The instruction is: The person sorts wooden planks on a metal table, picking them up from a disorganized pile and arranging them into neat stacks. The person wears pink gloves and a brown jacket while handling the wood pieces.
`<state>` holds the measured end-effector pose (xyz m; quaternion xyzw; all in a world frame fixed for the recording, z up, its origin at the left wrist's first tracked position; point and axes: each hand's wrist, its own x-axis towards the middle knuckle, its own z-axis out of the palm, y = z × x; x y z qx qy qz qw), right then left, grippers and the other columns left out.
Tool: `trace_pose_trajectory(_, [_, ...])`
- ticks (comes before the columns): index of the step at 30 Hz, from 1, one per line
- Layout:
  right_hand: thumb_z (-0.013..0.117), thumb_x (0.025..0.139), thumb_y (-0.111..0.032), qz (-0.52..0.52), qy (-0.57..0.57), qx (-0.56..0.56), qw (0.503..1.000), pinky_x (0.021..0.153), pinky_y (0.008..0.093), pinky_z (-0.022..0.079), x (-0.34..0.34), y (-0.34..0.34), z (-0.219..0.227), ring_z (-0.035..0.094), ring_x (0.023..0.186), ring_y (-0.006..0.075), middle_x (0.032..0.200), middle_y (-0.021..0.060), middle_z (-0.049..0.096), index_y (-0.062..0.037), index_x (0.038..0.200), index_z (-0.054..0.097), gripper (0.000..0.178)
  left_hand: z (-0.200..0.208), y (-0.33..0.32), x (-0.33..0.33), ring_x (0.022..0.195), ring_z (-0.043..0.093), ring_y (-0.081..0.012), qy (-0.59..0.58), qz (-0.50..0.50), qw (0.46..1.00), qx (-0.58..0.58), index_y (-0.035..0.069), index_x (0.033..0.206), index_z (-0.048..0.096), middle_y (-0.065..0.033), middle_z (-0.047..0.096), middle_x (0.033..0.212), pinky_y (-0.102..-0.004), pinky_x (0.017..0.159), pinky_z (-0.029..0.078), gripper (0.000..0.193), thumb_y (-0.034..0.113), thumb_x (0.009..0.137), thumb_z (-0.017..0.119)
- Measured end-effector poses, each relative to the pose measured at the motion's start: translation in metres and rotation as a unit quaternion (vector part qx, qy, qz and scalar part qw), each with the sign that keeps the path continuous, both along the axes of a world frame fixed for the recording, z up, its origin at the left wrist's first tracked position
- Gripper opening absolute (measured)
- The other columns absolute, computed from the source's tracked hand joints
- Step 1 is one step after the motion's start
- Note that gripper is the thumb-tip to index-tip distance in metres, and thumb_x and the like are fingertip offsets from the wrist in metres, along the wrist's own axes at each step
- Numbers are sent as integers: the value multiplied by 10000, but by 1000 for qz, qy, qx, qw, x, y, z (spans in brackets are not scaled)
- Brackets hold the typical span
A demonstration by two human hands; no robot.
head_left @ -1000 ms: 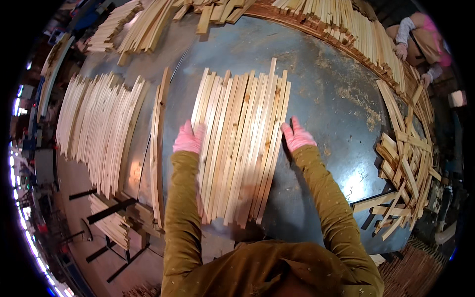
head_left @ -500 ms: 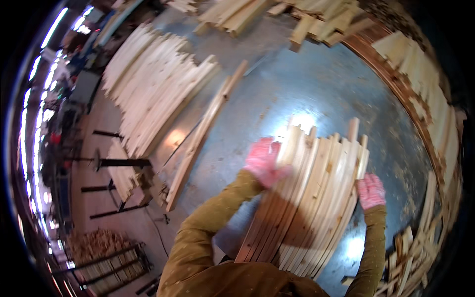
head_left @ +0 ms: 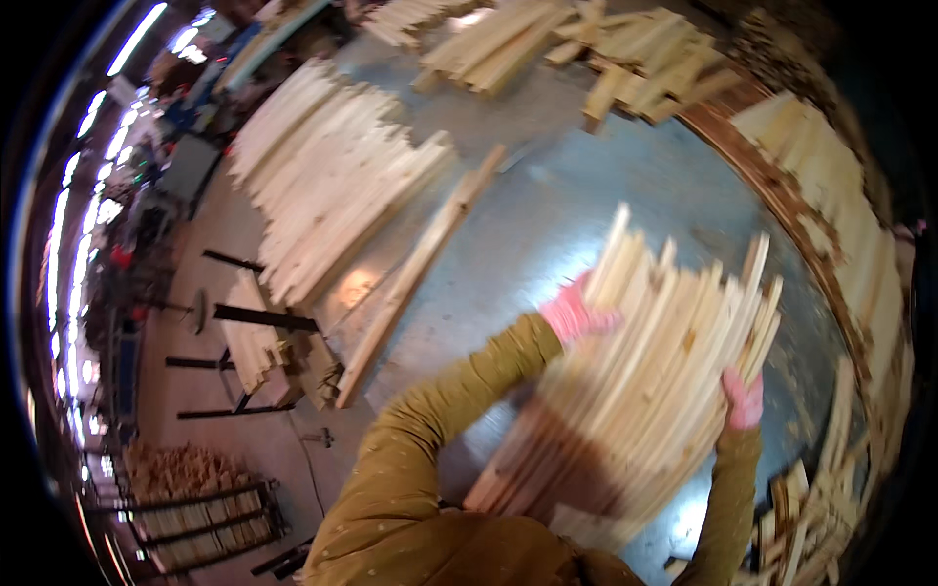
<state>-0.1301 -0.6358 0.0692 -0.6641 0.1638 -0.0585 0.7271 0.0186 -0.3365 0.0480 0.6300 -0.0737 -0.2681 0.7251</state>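
Observation:
Long pale wooden strips (head_left: 674,342) lie side by side on the metal tabletop in front of me, their far ends uneven. My left hand (head_left: 578,309), in a pink glove, grips the left edge of the row, thumb over the top and fingers partly hidden down the side. Further right and nearer to me, my right hand (head_left: 745,398), gloved alike, is closed on the right edge. A few strips stick out past the rest at the far end. Shadow falls across their near part, and my jacket hides some near ends.
A wide stack of boards (head_left: 332,176) stands at the left, with a single long beam (head_left: 420,278) beside it. Loose boards (head_left: 655,59) lie at the far edge. More boards (head_left: 811,156) line the right side above a scrap pile (head_left: 801,518). Lower left is a loaded rack (head_left: 205,527).
Both hands and the row of strips have shifted to the right in view. The strips' far ends are spread wider and more staggered. The surroundings have also shifted as my head moved.

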Motion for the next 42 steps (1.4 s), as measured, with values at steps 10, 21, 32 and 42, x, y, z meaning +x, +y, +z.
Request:
trace_pose_trajectory(10, [562, 942, -374, 4, -315, 124, 941, 1116, 410, 352, 63, -134, 215, 469, 1289, 286, 1455, 145, 436, -80, 1492, 282, 683, 247, -27, 78, 978, 552, -139, -281, -34, 931, -233, 36, 1255, 549, -58, 589, 1108, -275, 849, 476, 624, 573, 1001, 359])
trace_pose_trajectory(21, [829, 637, 73, -21, 150, 187, 971, 1059, 386, 422, -93, 36, -40, 441, 1327, 268, 1445, 162, 451, -158, 1558, 47, 1230, -70, 43, -80, 1261, 472, -244, 104, 34, 993, -50, 142, 1544, 183, -144, 458, 1408, -373, 1054, 413, 874, 105, 852, 716])
trace_pose_trajectory(32, [757, 703, 81, -93, 109, 355, 924, 1048, 385, 413, -196, 129, -45, 460, 1311, 267, 1425, 113, 480, -157, 1555, 153, 1071, -24, 107, -141, 1048, 590, -193, 154, -10, 980, 127, 1, 1365, 452, -99, 628, 1165, -329, 955, 469, 683, 134, 793, 802])
trace_pose_trajectory(42, [723, 735, 15, -79, 99, 346, 930, 1019, 394, 441, -191, 160, 0, 510, 1241, 274, 1398, 115, 493, -174, 1551, 195, 990, 30, 146, -157, 1003, 629, -188, 117, 71, 990, 41, 4, 1386, 399, -107, 640, 1136, -323, 888, 540, 725, 42, 776, 789])
